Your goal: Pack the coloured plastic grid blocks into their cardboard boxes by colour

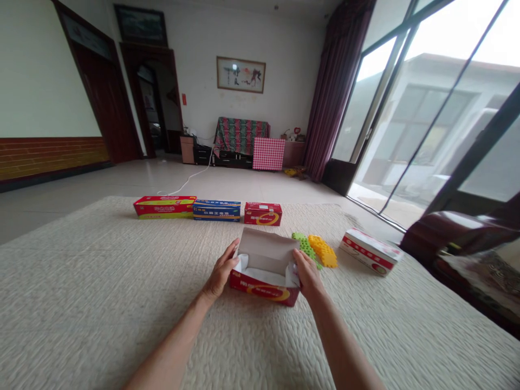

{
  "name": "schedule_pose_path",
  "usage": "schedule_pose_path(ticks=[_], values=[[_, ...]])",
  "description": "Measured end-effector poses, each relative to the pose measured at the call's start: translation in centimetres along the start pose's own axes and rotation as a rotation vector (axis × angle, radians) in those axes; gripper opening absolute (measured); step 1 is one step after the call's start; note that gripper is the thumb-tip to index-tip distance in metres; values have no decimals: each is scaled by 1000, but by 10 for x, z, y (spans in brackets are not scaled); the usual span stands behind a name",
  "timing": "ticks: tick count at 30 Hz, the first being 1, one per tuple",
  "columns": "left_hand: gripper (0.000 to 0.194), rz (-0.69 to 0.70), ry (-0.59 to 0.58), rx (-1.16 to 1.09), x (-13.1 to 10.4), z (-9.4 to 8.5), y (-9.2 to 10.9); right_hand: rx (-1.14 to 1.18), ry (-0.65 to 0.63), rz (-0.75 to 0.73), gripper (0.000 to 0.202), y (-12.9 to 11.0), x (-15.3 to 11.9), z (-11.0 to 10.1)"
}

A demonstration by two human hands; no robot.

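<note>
A red cardboard box (pixel 260 292) with a yellow curved mark on its front stands on the quilted cover before me. Its lid is raised at the back, showing the grey inner side, and white lining lies inside. My left hand (pixel 221 272) grips the box's left end, with the thumb by the top edge. At the right end, my right hand (pixel 306 273) holds the side near the raised lid. Just beyond that hand lie a green studded plastic piece (pixel 304 244) and a yellow one (pixel 324 251).
Behind stand a red-and-green box (pixel 166 208), a blue box (pixel 216 211) and a closed red box (pixel 262 214) in a row. A white-and-red box (pixel 370 252) sits to the right. A dark wooden armrest (pixel 430 238) borders the quilted cover (pixel 122 292) on that side.
</note>
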State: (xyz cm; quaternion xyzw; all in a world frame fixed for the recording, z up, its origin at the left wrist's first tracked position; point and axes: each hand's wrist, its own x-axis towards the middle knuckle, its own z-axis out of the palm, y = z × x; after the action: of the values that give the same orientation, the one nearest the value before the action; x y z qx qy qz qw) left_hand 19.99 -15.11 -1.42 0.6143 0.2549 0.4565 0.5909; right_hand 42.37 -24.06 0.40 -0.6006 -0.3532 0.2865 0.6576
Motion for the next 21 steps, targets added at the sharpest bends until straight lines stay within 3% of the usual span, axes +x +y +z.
schedule_pose_path(ticks=[5,8,12,15,18,21], values=[[63,11,112,-32,2,0,-9,52,137,63,41,8,6,5],[63,16,142,-47,5,-3,-12,34,129,84,42,9,7,4],[61,24,241,118,7,-11,-8,-44,3,153,40,-2,3,-9],[50,8,250,244,6,-15,-3,-156,-168,227,44,-14,-1,-22],[46,3,227,250,3,-16,-5,-205,-348,265,63,-17,-6,-29],[51,-3,233,221,5,-20,-14,-183,-371,246,75,-12,-8,-25]])
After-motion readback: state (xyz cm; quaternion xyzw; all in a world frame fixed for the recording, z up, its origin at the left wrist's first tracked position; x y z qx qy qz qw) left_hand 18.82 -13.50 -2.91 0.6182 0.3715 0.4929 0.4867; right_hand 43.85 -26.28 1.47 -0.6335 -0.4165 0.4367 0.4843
